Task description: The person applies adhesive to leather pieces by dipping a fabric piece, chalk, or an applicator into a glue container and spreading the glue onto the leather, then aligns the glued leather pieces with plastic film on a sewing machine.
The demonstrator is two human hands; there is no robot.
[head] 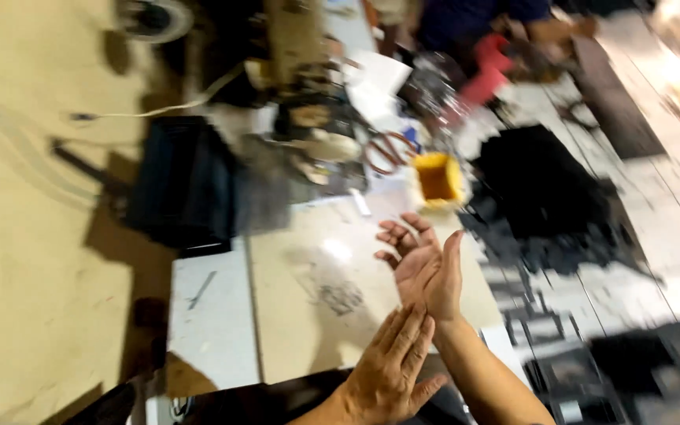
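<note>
I see both hands empty and spread open: the left hand [391,370] touches the wrist of the upturned right hand [426,264] above the pale surface [308,315] (blurred view), a yellow tub [437,179], perhaps plastic, beyond.

Cluttered sewing bench, blurred
Yellow tub [437,179] beside scissors [388,151]; black fabric pile [541,193] right; dark box [182,182] left

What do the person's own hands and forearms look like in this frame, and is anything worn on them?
Both the left hand and the right hand are bare: no gloves show, and no rings, watch or bracelet can be made out. The right forearm is uncovered as far as the frame's edge, with no sleeve in view. The picture is motion-blurred, so small details cannot be told.
</note>
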